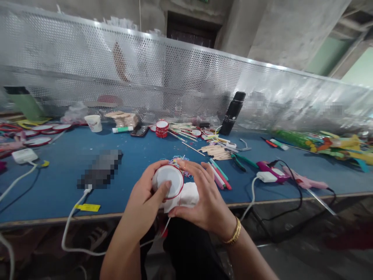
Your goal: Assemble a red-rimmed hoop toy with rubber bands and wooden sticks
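My left hand [150, 190] grips a round white disc [166, 179] with a red rim, the thumb lying across its face and the fingers behind it. On the disc's right side, my right hand [201, 190] is curved open, thumb and fingers apart; its fingertips are close to the rim, and I cannot tell if they touch. A folded white tissue [189, 194] lies at the table edge between the hands. Just behind them is a heap of small coloured rubber bands [186, 171], partly hidden by the fingers. Several marker pens [220, 175] lie right of my right hand.
On the blue table [140, 155] are a cabled phone [100, 169], a paper cup [93, 123], stacked red-rimmed discs [162, 128], wooden sticks [215, 151], pliers [239, 161], a pink glue gun [303, 179] and a black bottle [232, 113]. A perforated metal screen [186, 77] stands behind.
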A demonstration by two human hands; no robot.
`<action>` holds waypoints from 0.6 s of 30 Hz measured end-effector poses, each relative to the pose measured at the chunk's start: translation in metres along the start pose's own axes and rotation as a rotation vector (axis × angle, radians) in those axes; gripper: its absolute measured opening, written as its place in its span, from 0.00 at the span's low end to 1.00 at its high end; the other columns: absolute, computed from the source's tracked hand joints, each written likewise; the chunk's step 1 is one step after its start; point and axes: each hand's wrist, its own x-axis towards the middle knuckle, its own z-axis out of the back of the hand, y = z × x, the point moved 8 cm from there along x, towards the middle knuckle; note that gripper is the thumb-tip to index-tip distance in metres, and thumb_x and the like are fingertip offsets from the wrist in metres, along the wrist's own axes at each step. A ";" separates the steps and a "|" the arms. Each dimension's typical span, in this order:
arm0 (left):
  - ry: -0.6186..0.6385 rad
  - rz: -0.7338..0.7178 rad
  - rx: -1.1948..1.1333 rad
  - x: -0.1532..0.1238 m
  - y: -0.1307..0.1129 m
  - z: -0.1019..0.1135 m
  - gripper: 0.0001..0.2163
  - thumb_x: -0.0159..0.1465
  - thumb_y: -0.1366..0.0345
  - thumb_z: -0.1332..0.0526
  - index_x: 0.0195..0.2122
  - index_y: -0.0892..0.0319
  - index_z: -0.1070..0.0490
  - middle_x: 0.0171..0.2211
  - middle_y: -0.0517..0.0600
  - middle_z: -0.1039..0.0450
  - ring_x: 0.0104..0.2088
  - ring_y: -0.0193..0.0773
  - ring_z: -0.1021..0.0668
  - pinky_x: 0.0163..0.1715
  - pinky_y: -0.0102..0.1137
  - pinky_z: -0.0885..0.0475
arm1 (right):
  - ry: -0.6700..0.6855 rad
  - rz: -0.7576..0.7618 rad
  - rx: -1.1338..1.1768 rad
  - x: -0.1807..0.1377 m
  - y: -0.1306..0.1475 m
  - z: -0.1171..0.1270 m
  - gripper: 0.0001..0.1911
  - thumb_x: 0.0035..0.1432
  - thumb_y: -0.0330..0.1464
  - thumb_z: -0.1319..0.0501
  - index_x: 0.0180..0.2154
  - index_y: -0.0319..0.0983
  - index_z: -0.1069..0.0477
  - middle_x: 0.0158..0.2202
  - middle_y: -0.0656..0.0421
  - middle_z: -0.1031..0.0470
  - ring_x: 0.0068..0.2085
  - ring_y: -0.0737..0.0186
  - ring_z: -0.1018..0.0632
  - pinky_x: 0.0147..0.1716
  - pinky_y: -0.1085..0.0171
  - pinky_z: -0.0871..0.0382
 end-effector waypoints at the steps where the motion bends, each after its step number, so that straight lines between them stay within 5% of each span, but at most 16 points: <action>1: 0.006 -0.023 0.015 0.000 -0.002 0.000 0.21 0.64 0.54 0.38 0.58 0.51 0.31 0.54 0.51 0.26 0.49 0.45 0.23 0.44 0.36 0.24 | 0.005 -0.002 0.001 0.001 0.000 -0.001 0.48 0.49 0.53 0.28 0.63 0.42 0.46 0.62 0.46 0.29 0.63 0.43 0.29 0.66 0.40 0.51; 4: 0.029 -0.080 0.056 -0.001 -0.008 -0.002 0.19 0.65 0.56 0.38 0.56 0.51 0.30 0.53 0.49 0.25 0.50 0.44 0.24 0.52 0.37 0.28 | 0.000 -0.016 0.016 0.003 -0.002 -0.001 0.48 0.47 0.53 0.27 0.62 0.42 0.44 0.61 0.47 0.29 0.62 0.44 0.29 0.67 0.41 0.52; 18: 0.041 -0.153 0.073 -0.005 -0.019 -0.006 0.15 0.64 0.59 0.38 0.52 0.54 0.28 0.46 0.52 0.23 0.44 0.45 0.22 0.46 0.38 0.27 | 0.030 -0.039 0.051 0.008 -0.002 0.003 0.41 0.44 0.54 0.26 0.54 0.42 0.35 0.53 0.50 0.23 0.56 0.46 0.24 0.64 0.42 0.49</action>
